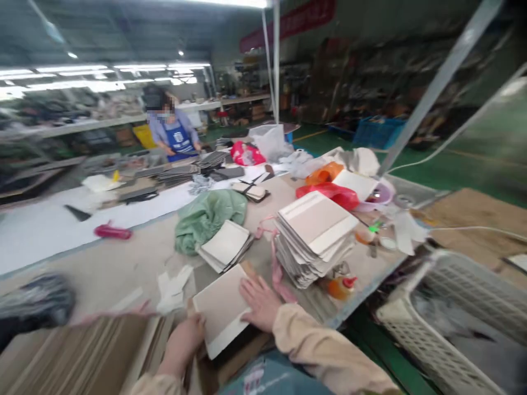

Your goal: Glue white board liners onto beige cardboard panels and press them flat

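A flat, pale pink rectangular panel (224, 307) with a white strip along its near edge lies in front of me at the table edge. My left hand (187, 337) is closed on its left edge, fingertips partly hidden. My right hand (261, 299) lies on the panel's right side, fingers stretched out and apart. Just beyond it is a small pile of white-topped pieces (226, 244). A tall stack of similar pale panels (317, 225) stands to the right, with a pink ribbon (278, 274) beside it.
Brown boards (82, 356) stand packed at lower left. A green cloth (209, 214), white scraps (175, 288) and a pink tool (113, 231) lie on the table. An orange bottle (341, 286) stands near the right edge, above a white basket (453, 329). A co-worker (175, 129) stands across the table.
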`<state>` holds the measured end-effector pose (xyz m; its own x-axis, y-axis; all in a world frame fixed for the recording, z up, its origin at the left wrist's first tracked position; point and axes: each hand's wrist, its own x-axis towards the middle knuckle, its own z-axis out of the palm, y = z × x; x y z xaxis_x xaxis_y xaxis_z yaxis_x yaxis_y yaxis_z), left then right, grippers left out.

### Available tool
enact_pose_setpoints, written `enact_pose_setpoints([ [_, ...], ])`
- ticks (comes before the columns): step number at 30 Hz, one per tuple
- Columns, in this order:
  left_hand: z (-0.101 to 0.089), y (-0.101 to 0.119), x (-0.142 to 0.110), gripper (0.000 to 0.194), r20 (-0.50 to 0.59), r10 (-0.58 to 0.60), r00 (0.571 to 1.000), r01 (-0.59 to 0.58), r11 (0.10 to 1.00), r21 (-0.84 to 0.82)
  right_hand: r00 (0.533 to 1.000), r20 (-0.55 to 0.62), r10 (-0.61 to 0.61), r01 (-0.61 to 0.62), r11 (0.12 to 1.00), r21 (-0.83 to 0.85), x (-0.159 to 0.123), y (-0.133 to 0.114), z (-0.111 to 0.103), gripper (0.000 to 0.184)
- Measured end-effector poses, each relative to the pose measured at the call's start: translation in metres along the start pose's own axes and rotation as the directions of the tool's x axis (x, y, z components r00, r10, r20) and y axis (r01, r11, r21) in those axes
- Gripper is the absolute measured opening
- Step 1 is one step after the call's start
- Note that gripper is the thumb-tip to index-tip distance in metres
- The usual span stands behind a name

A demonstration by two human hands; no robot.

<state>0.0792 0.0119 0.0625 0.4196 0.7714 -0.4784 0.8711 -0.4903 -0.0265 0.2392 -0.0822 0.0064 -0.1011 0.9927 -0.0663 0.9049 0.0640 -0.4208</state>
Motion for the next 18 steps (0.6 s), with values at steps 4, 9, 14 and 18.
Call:
enact_pose_setpoints([
  [4, 0.008, -0.039, -0.018, 0.034, 0.019, -0.146, 0.989, 0.147, 0.987, -0.061, 0.986, -0.165, 0.028, -0.022, 0.999, 0.043, -0.020, 0.027, 0.005, 0.067],
  [9, 0.026, -0.041, -0.016, 0.033, 0.027, -0.191, 0.981, 0.193, 0.972, -0.133, 0.919, -0.338, 0.203, -0.089, 0.942, 0.324, -0.101, 0.056, 0.019, 0.039],
  [14, 0.043, -0.044, -0.011, 0.034, 0.020, -0.232, 0.972, 0.232, 0.954, -0.191, 0.484, -0.271, 0.832, -0.521, 0.523, 0.674, -0.196, 0.110, 0.053, 0.047],
  [18, 0.048, -0.046, -0.011, 0.034, 0.000, -0.259, 0.966, 0.253, 0.941, -0.226, 0.124, -0.191, 0.974, -0.472, 0.228, 0.852, -0.231, 0.151, 0.061, 0.077],
])
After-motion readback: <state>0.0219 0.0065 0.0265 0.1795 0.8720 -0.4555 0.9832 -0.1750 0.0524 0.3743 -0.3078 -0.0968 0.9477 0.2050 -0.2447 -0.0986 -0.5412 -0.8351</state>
